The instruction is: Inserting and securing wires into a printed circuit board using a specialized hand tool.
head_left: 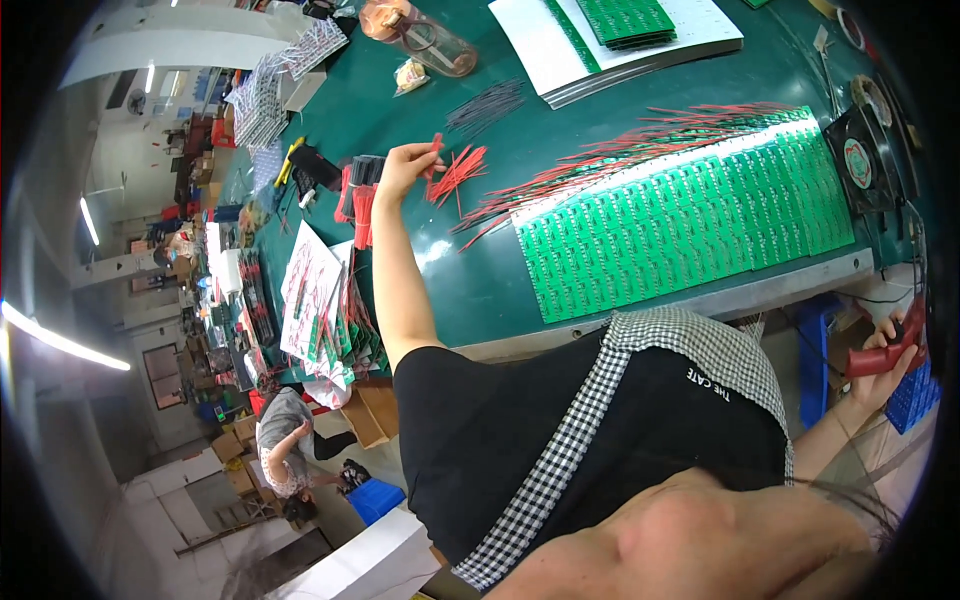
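Observation:
My left hand [405,170] reaches out over the green table with its fingers closed on some red wires [437,143]. Just right of those fingers lies a loose heap of short red wires [461,172]. At the far right my right hand [880,375] grips a red pistol-grip tool that looks like a soldering gun [880,355]; its tip cannot be made out. Between the hands lies a wide panel of green circuit boards [670,230]. Red and dark wires [600,160] stick out along the panel's far edge.
Black wires [485,105] lie beyond my left hand. Bundled red and black wires [363,200] stand left of my forearm. A drink bottle [430,40], stacked white sheets [640,70] with boards, and a small fan [862,160] sit around. Another person [290,440] is at left.

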`<state>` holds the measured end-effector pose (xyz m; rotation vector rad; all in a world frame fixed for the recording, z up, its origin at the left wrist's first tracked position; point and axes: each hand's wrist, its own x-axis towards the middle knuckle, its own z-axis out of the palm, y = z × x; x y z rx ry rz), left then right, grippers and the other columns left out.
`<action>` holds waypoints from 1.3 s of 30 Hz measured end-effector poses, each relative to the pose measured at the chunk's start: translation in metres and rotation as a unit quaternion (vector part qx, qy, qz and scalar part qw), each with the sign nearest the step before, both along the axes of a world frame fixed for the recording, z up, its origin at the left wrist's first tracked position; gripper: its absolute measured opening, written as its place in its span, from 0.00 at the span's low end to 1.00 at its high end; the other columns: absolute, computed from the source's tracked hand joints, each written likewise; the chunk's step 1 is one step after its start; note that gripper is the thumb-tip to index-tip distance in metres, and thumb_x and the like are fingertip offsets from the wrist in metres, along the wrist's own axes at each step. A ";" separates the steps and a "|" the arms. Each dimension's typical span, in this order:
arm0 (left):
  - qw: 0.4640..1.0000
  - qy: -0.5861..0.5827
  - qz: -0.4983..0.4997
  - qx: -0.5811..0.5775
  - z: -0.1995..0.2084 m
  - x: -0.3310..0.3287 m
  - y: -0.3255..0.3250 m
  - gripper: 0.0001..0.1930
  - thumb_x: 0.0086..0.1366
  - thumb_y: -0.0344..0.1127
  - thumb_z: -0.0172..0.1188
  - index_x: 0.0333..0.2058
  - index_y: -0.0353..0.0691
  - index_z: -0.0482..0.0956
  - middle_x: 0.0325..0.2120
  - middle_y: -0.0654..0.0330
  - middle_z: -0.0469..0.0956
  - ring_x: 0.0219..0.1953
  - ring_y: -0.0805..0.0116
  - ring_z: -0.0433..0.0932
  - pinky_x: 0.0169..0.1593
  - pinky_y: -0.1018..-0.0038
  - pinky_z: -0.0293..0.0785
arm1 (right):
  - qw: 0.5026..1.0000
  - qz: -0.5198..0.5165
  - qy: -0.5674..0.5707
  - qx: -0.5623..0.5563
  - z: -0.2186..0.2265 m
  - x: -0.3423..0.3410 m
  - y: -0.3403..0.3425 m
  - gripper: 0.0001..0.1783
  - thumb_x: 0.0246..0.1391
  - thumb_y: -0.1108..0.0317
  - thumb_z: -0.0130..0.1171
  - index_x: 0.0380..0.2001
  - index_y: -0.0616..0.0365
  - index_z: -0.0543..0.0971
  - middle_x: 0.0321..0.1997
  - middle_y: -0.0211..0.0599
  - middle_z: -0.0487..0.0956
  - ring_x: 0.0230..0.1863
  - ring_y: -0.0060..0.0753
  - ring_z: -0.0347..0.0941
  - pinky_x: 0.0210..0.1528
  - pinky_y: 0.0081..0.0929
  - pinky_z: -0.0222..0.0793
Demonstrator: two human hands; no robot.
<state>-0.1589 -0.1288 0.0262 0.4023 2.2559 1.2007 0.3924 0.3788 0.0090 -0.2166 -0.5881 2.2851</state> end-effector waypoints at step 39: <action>0.902 -0.305 -0.279 0.122 0.066 0.203 0.233 0.09 0.54 0.28 0.55 0.32 0.27 0.74 0.23 0.53 0.77 0.24 0.69 0.77 0.29 0.78 0.74 | 0.883 -0.051 -0.258 0.388 0.056 -0.083 -0.071 0.22 0.45 0.75 0.53 0.47 0.64 0.66 0.42 0.41 0.71 0.24 0.16 0.63 0.24 0.12 0.59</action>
